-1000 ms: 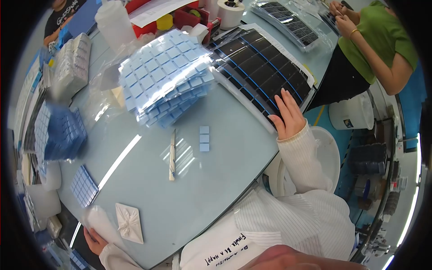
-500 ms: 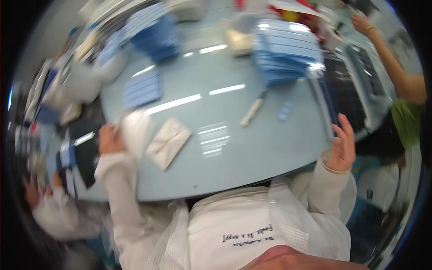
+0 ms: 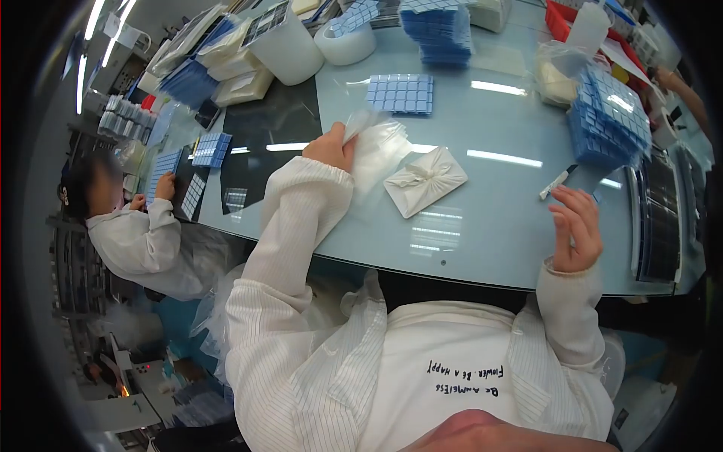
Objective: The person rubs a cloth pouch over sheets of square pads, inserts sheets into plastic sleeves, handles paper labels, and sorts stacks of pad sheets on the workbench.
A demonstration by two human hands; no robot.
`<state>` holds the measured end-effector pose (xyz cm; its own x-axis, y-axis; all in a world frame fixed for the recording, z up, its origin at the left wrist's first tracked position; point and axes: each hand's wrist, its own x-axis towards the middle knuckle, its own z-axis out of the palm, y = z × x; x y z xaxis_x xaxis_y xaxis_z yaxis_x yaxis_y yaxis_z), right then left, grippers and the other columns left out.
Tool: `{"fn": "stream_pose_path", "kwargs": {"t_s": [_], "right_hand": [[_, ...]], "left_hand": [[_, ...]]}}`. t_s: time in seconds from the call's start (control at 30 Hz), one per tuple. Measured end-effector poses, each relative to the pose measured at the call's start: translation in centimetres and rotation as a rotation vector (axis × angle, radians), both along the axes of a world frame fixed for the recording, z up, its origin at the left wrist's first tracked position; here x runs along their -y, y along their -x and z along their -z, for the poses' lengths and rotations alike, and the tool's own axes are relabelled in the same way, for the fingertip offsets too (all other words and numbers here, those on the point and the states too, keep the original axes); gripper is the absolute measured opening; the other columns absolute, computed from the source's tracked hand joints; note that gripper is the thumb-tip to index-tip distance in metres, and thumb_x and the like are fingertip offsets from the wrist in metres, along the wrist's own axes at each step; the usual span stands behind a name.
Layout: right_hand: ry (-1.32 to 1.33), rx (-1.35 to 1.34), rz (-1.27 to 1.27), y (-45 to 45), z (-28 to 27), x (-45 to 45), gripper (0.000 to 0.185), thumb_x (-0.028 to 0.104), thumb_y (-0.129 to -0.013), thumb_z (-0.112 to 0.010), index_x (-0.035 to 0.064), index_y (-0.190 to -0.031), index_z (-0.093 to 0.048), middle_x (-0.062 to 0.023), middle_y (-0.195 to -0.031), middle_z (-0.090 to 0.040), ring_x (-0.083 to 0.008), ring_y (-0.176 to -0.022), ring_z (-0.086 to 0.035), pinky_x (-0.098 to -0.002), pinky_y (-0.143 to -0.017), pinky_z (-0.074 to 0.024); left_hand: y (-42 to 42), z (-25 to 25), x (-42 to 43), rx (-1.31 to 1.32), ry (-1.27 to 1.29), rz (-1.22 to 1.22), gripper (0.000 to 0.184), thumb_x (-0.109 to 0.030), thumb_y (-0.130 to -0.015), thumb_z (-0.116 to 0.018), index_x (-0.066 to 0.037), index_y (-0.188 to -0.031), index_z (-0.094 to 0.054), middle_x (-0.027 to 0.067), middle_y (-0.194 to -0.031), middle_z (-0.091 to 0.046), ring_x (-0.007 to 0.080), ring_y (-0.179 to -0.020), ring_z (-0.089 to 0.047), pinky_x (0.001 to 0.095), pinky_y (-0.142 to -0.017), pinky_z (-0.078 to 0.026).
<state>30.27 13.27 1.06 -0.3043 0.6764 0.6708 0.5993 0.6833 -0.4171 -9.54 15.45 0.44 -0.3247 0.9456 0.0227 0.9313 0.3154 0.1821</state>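
Observation:
My left hand (image 3: 331,147) is closed on the edge of some thin clear plastic bags (image 3: 380,151) lying on the table. Just right of them is a white wrapped packet (image 3: 427,182), with its covering gathered into a knot-like fold in the middle. My right hand (image 3: 576,230) hovers over the right side of the table, fingers loosely curled and apart, with nothing in it. Beyond its fingertips lies a slim white tool with a dark tip (image 3: 557,183), pen-like in shape. A blue gridded pad (image 3: 401,94) rests behind the bags.
Stacks of blue gridded pads (image 3: 608,117) stand at the right and the back (image 3: 435,34). A white bucket (image 3: 286,45) and a tape roll (image 3: 345,44) sit at the back left. Dark panels (image 3: 654,218) line the right edge. A co-worker (image 3: 147,233) handles blue pads at left.
The view has swung left, so the table's things appear farther right and the co-worker at left shows more fully. My left hand stays on the plastic bags; my right hand remains empty.

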Motion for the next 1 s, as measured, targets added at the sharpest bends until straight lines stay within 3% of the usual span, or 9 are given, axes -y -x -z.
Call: {"fn": "stream_pose_path", "kwargs": {"t_s": [0.03,0.1,0.2,0.5,0.6,0.73,0.83,0.9,1.0], "right_hand": [[-0.002,0.015,-0.046,0.2,0.6,-0.2,0.018,0.008,-0.093,-0.055,-0.0042,-0.088,-0.067,-0.0154,-0.102,-0.069,-0.0318,-0.105,-0.063,-0.0425,-0.098,-0.0436],[0.069,-0.016,-0.05,0.4,0.9,-0.2,0.018,0.008,-0.093,-0.056,-0.0041,-0.087,-0.067,-0.0149,-0.101,-0.069,-0.0301,-0.102,-0.064,-0.0394,-0.094,-0.0464],[0.181,-0.084,-0.055,0.2,1.5,-0.3,0.017,0.008,-0.093,-0.058,-0.0042,-0.086,-0.067,-0.0143,-0.098,-0.069,-0.0272,-0.096,-0.066,-0.0335,-0.084,-0.0504],[0.184,-0.141,-0.068,-0.2,2.2,-0.6,0.017,0.008,-0.092,-0.059,-0.0045,-0.085,-0.067,-0.0148,-0.088,-0.069,-0.027,-0.081,-0.067,-0.0313,-0.073,-0.0521],[0.19,-0.099,-0.079,-0.3,2.1,-0.6,0.016,0.006,-0.093,-0.058,-0.0046,-0.085,-0.067,-0.0152,-0.087,-0.069,-0.0262,-0.08,-0.067,-0.0305,-0.073,-0.0517],[0.193,-0.077,-0.08,-0.3,2.2,-0.5,0.016,0.006,-0.091,-0.058,-0.0051,-0.084,-0.067,-0.0154,-0.085,-0.069,-0.027,-0.078,-0.066,-0.0314,-0.072,-0.0514],[0.179,-0.084,-0.087,-0.2,2.1,-0.4,0.016,0.007,-0.091,-0.059,-0.0039,-0.084,-0.068,-0.0157,-0.085,-0.069,-0.0274,-0.076,-0.066,-0.0324,-0.07,-0.0512],[0.134,-0.093,-0.058,-0.1,2.5,-0.3,0.015,0.007,-0.09,-0.059,-0.0022,-0.083,-0.068,-0.016,-0.083,-0.068,-0.0283,-0.075,-0.065,-0.0335,-0.069,-0.0512],[0.173,-0.119,-0.038,0.0,2.4,-0.1,0.012,0.008,-0.088,-0.062,-0.0003,-0.081,-0.067,-0.0156,-0.083,-0.067,-0.0302,-0.076,-0.065,-0.036,-0.068,-0.0518]], "left_hand": [[0.4,0.6,0.1,0.002,-0.004,0.005,0.024,-0.025,-0.092,-0.057,-0.003,-0.099,-0.056,0.0204,-0.099,-0.063,0.0394,-0.087,-0.063,0.0446,-0.075,-0.05],[1.7,2.2,0.4,-0.174,-0.45,0.282,0.022,-0.022,-0.089,-0.062,-0.003,-0.1,-0.058,0.0182,-0.099,-0.063,0.0401,-0.084,-0.063,0.0425,-0.074,-0.051],[1.9,2.6,0.1,-0.222,-0.533,0.339,0.022,-0.017,-0.084,-0.066,-0.005,-0.101,-0.06,0.0146,-0.106,-0.061,0.0381,-0.081,-0.065,0.0413,-0.073,-0.055],[-1.7,-0.5,1.5,0.019,-0.1,0.036,0.035,-0.038,-0.089,-0.065,-0.005,-0.1,-0.064,0.0135,-0.081,-0.069,0.0365,-0.084,-0.066,0.0399,-0.072,-0.053],[-1.2,-1.2,2.1,0.063,-0.015,0.148,0.033,-0.037,-0.09,-0.064,-0.006,-0.101,-0.065,0.0136,-0.093,-0.068,0.0342,-0.087,-0.067,0.0384,-0.076,-0.053],[-1.0,-0.6,2.6,-0.123,-0.2,0.357,0.031,-0.032,-0.093,-0.06,-0.007,-0.11,-0.062,0.0131,-0.104,-0.063,0.0315,-0.087,-0.066,0.0383,-0.079,-0.054],[-3.1,-2.4,3.8,-0.027,0.033,0.137,0.027,-0.025,-0.094,-0.058,-0.004,-0.111,-0.058,0.0156,-0.11,-0.062,0.0335,-0.091,-0.066,0.04,-0.077,-0.052],[-2.8,-0.8,4.2,-0.011,-0.177,0.184,0.031,-0.031,-0.091,-0.062,-0.004,-0.106,-0.059,0.0209,-0.092,-0.067,0.0394,-0.087,-0.064,0.0435,-0.073,-0.051],[-3.1,-0.6,4.2,0.059,-0.176,0.204,0.029,-0.034,-0.093,-0.057,-0.005,-0.097,-0.062,0.0231,-0.088,-0.066,0.0415,-0.082,-0.063,0.0459,-0.069,-0.048]]}}
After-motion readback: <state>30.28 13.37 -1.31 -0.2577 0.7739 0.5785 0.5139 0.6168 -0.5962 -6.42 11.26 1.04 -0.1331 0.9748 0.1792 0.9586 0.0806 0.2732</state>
